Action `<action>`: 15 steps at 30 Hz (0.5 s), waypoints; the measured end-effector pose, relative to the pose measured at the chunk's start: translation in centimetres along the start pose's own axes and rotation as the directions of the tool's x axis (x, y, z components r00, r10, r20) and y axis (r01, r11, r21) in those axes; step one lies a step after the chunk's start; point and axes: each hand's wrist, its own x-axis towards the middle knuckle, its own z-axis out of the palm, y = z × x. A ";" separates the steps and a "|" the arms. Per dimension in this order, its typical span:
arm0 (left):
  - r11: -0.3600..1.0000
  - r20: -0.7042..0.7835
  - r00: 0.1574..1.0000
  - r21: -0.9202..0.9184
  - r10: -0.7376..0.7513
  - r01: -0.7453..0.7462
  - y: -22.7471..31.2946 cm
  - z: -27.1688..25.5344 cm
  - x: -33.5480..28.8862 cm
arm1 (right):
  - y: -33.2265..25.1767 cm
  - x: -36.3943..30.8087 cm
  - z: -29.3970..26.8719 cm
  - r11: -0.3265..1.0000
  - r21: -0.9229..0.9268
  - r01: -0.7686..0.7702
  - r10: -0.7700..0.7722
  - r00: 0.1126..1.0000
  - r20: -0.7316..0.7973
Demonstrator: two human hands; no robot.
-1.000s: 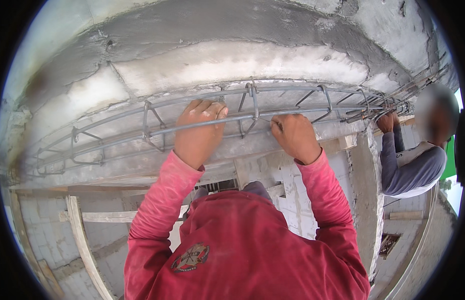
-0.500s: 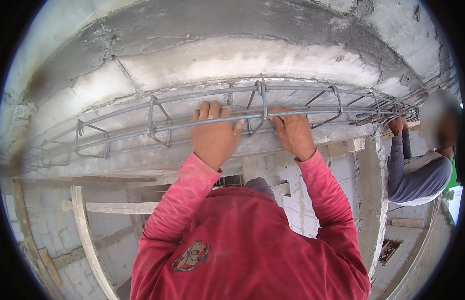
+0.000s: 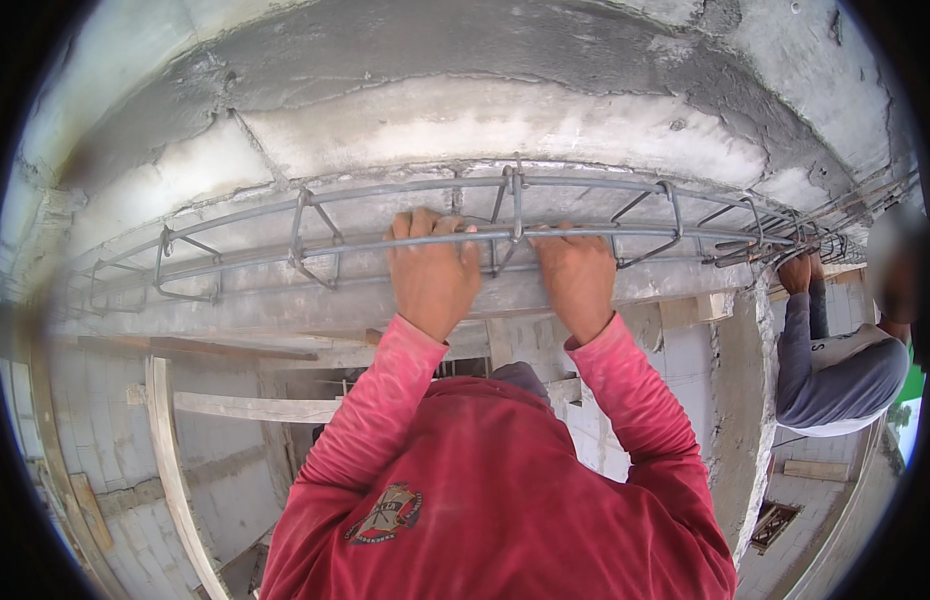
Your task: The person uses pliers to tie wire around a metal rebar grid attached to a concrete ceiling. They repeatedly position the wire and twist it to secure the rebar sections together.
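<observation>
A long rebar cage [image 3: 517,205], grey steel bars joined by bent stirrups, runs across in front of me along a concrete block wall. My left hand [image 3: 433,275] is closed around its near bar, with the fingertips showing behind and above it. Just right of the middle stirrup, my right hand [image 3: 575,285] is closed on the same bar, its fingers curled over and partly hidden. Both forearms reach up in red sleeves. At the far right a co-worker's hands [image 3: 797,270] are at the cage's end, among bunched bars.
The block wall [image 3: 485,110] with a grey mortar band rises behind the cage. Below lie a concrete ledge [image 3: 265,312] and wooden props [image 3: 170,450]. A rough concrete column [image 3: 737,420] stands at right, beside the co-worker [image 3: 845,370] in a grey-sleeved shirt.
The cage's stirrups have shifted slightly left against the wall. My right hand has moved a little left and down, its fingers now more over the bar. The left hand stays nearly in place.
</observation>
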 end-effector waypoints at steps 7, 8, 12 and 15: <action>0.999 -0.107 0.994 0.035 0.001 0.003 0.1 1.0 -0.5 | 1.6 0.0 0.2 0.995 0.063 0.081 -0.081 0.997 0.007; 0.998 -0.122 0.993 0.063 0.003 0.004 0.2 1.1 -0.6 | 1.7 0.0 0.0 0.993 0.076 0.085 -0.086 0.996 0.010; 0.991 -0.111 0.994 0.130 -0.023 0.037 1.2 1.0 -0.6 | 2.0 0.3 0.1 0.992 0.108 0.072 -0.077 0.996 0.041; 0.981 -0.164 0.986 0.190 -0.012 0.043 1.9 1.4 -0.4 | 2.2 0.3 0.4 0.985 0.162 0.059 -0.066 0.997 0.038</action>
